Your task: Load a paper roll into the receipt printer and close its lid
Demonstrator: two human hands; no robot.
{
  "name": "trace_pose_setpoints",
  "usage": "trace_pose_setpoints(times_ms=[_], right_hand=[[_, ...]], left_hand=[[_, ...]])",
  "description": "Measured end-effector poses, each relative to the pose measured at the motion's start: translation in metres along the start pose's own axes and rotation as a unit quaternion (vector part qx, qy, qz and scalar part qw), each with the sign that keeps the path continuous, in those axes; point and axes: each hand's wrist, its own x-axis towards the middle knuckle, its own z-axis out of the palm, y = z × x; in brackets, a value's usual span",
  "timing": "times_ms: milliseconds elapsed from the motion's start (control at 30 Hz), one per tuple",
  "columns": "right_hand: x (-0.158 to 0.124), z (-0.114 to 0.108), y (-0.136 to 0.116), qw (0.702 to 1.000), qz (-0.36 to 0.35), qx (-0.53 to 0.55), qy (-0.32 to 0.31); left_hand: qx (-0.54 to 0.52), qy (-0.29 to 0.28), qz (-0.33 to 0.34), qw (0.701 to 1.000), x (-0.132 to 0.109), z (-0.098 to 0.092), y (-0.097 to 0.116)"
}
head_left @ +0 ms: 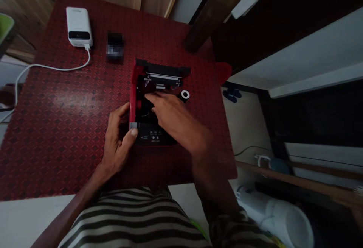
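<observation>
A small red and black printer (154,136), which looks like a receipt or label printer, sits on the table with its lid raised at the back. My left hand (117,136) grips its front left corner, thumb on top of the front panel and fingers against the side. My right hand (170,113) reaches over from the right into the inner compartment. Its index finger stretches toward the left inside wall, apart from the thumb; the other fingertips are partly hidden, and nothing shows between them. Just right of the printer, a dark roll (185,95) with a white core is partly covered by my right hand.
The table (70,134) has a red patterned top. A white power bank (78,24) with a cable (53,67) lies at the back left, beside a blurred dark object (115,46). A brown post (210,17) rises at the back right. Slippers (231,94) lie on the floor.
</observation>
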Motion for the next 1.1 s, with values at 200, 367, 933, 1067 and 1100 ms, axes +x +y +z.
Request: trace_pose_setpoints(times_ms=[200,367,933,1067,1100], right_hand=[[-0.026,-0.004,0.013,0.985,-0.115,0.122,0.037],[-0.029,0.005,0.014,0.98,-0.125,0.111,0.11],[-0.08,0.024,0.003,0.95,-0.122,0.043,0.285],[-0.091,0.025,-0.006,0.942,-0.102,-0.015,0.32],[-0.092,0.026,-0.007,0.941,-0.096,-0.025,0.323]], left_hand=[[-0.009,0.002,-0.01,1.0,0.001,-0.005,0.006],[-0.039,0.046,-0.016,0.998,0.021,-0.004,0.021],[-0.092,0.083,-0.033,0.992,0.108,0.003,0.047],[-0.133,0.063,-0.114,0.983,0.073,-0.005,0.033],[-0.128,0.048,-0.134,0.982,0.065,-0.006,0.03]])
